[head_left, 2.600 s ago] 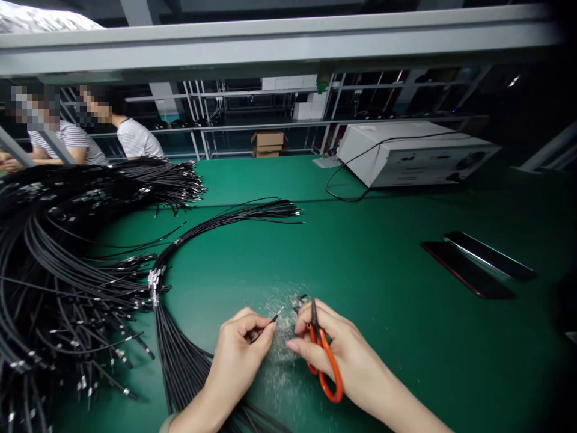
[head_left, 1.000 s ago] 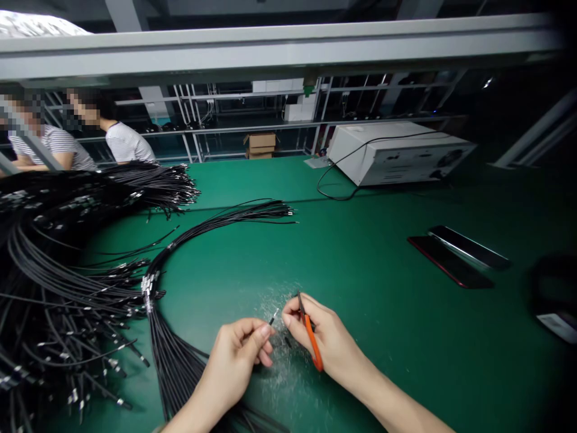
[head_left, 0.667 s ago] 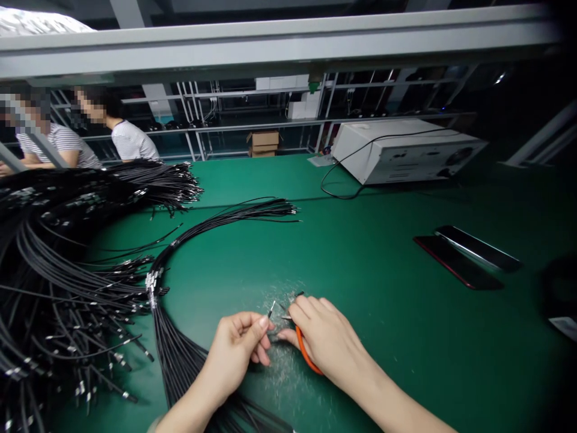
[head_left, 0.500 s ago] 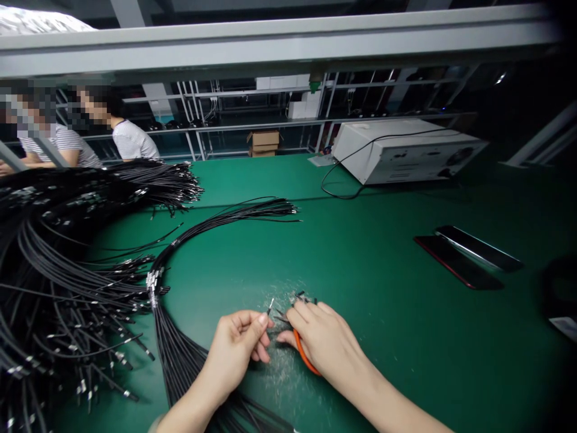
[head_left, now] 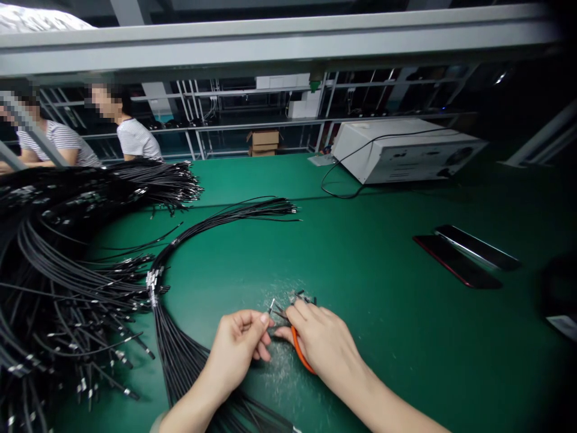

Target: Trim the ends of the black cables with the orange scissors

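Between thumb and forefinger, my left hand (head_left: 240, 347) pinches a thin black cable (head_left: 270, 310) close to its pale, stripped tip. My right hand (head_left: 321, 338) is wrapped round orange-handled scissors (head_left: 301, 352); their blades point left, parted, right beside that cable tip. Whether the blades touch it I cannot tell. Pale fibre scraps (head_left: 282, 367) and short black bits (head_left: 300, 294) lie around my hands. A tied bundle of black cables (head_left: 175, 346) curves past my left wrist, and part of it runs under my left forearm.
A large heap of black cables (head_left: 58, 240) fills the left side. Two phones (head_left: 460, 258) lie at right on the green table (head_left: 360, 252). A white metal box (head_left: 406, 153) with a cord stands behind. Two people (head_left: 137, 138) sit at far left; a grey beam (head_left: 270, 48) crosses above.
My right hand has shifted slightly left, bringing the scissor blades closer to the cable tip. My left hand stays nearly still. A person at far left has moved a little to the right.
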Available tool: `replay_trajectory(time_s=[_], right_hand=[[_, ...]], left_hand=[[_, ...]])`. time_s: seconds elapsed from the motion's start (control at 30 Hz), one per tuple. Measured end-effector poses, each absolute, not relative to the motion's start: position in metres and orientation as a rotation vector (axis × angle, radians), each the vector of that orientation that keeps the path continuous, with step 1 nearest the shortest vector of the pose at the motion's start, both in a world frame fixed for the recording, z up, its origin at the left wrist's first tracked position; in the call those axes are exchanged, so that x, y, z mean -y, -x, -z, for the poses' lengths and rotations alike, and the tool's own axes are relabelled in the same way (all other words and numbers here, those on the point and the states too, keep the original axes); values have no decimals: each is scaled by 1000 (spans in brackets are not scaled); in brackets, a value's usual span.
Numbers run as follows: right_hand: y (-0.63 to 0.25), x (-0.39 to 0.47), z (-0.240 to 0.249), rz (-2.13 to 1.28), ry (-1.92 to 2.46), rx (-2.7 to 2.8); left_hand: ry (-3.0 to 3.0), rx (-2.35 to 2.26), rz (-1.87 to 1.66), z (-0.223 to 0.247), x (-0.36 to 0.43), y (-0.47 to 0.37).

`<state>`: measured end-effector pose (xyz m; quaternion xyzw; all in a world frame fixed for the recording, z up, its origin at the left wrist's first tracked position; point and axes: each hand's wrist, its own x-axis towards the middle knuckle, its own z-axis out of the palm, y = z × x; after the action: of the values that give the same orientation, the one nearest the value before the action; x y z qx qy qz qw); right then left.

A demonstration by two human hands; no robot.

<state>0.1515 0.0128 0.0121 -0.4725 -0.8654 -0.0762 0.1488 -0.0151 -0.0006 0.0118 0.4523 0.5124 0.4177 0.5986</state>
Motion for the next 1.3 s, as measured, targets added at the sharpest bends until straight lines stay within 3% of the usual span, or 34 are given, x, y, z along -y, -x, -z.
replay_trajectory(time_s=[1.07,1.3], right_hand=[[-154,-16,-11,225,1334,2572],[-159,-16,-17,-37,1372,2507]], left_hand=[[-1189,-1217,-926,-8,6,11],[-1202,-1175,-937,-11,6,13]])
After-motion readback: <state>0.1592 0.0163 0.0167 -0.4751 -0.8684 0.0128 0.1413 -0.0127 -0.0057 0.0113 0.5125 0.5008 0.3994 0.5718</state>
